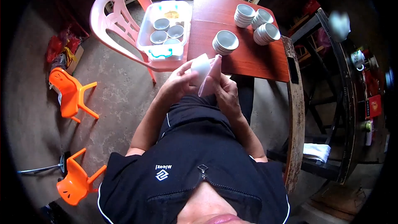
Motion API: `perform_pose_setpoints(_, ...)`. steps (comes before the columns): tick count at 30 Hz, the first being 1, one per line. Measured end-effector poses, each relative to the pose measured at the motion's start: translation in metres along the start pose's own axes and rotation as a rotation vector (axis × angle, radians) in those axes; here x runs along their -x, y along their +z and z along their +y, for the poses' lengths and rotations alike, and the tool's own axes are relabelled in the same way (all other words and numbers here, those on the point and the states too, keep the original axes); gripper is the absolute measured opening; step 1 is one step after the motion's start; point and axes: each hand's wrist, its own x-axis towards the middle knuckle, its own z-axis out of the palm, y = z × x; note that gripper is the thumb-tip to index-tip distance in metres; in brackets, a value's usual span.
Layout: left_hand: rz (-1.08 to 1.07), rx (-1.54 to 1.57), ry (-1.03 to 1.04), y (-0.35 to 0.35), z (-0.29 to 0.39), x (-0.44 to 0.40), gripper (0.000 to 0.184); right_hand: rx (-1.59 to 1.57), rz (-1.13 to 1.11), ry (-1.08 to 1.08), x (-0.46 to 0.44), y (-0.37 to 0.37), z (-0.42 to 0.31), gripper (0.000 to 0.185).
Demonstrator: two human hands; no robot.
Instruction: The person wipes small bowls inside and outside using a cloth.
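Observation:
A white bowl is in my left hand, its fingers wrapped round the side. My right hand holds a pale pink cloth against the bowl. Just beyond my hands, a stack of white bowls stands on the red-brown table. Three more stacks, one of them nearest the right edge, stand at the table's far right. To the left, a clear plastic box with a teal handle holds several bowls.
The box rests on a pink plastic chair. Two small orange chairs stand on the floor at the left. At the right are a worn wooden bench, a white towel and a dark shelf with a mug.

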Motion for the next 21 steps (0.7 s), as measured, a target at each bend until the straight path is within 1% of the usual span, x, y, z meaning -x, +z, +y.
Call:
perform_pose_setpoints(2, -0.038, -0.295, 0.24, 0.011, 0.0, 0.003, 0.073, -0.007, -0.062, 0.124, -0.006, -0.01, -0.008, 0.032)
perform_pose_setpoints(3, -0.018, -0.285, 0.154, 0.013, 0.001, 0.006, 0.085, -0.01, -0.097, 0.189, -0.007, -0.013, -0.011, 0.033)
perform_pose_setpoints(4, -0.055, -0.631, 0.4, 0.017, 0.001, 0.004, 0.08, -0.04, -0.089, 0.171, -0.007, -0.013, -0.011, 0.032)
perform_pose_setpoints(6, -0.127, -0.44, 0.446, 0.009, -0.004, -0.002, 0.074, -0.099, -0.083, 0.131, -0.008, -0.011, -0.003, 0.031)
perform_pose_setpoints(7, -0.056, -0.228, 0.378, 0.006, -0.005, -0.003, 0.071, -0.011, -0.015, 0.079, -0.009, -0.008, 0.003, 0.031)
perform_pose_setpoints(8, 0.012, -0.016, 0.304, 0.004, -0.004, -0.004, 0.067, -0.023, -0.016, 0.056, -0.008, -0.008, 0.006, 0.032)
perform_pose_setpoints(9, 0.125, 0.066, 0.185, 0.003, -0.003, -0.004, 0.053, -0.013, -0.039, 0.061, -0.006, -0.009, 0.007, 0.033)
perform_pose_setpoints(10, 0.05, 0.18, 0.09, -0.003, -0.004, -0.004, 0.049, -0.004, -0.062, 0.067, -0.003, -0.008, 0.004, 0.034)
perform_pose_setpoints(12, 0.097, 0.104, 0.013, -0.005, -0.016, 0.0, 0.056, 0.058, -0.048, 0.072, -0.002, -0.005, 0.021, 0.033)
perform_pose_setpoints(13, 0.115, 0.163, 0.016, 0.004, -0.007, 0.003, 0.058, 0.129, -0.022, 0.019, -0.001, 0.0, 0.016, 0.032)
perform_pose_setpoints(16, 0.059, -0.224, 0.197, 0.023, 0.003, 0.007, 0.068, -0.142, -0.088, 0.115, -0.005, -0.009, 0.009, 0.031)
perform_pose_setpoints(17, 0.02, -0.353, 0.299, 0.013, -0.004, 0.003, 0.077, -0.169, -0.106, 0.108, -0.006, -0.012, 0.006, 0.031)
perform_pose_setpoints(18, -0.022, -0.714, 0.522, 0.011, -0.006, 0.003, 0.074, -0.203, -0.085, 0.115, -0.007, -0.012, 0.001, 0.032)
perform_pose_setpoints(19, -0.02, -0.987, 0.626, 0.016, 0.002, 0.003, 0.078, -0.236, -0.108, 0.097, -0.008, -0.016, 0.004, 0.032)
perform_pose_setpoints(20, 0.002, -0.966, 0.59, 0.018, 0.004, 0.004, 0.079, -0.27, -0.132, 0.078, -0.008, -0.019, 0.006, 0.032)
perform_pose_setpoints(21, 0.025, -0.944, 0.555, 0.02, 0.005, 0.004, 0.08, -0.265, -0.084, 0.054, -0.008, -0.017, 0.008, 0.031)
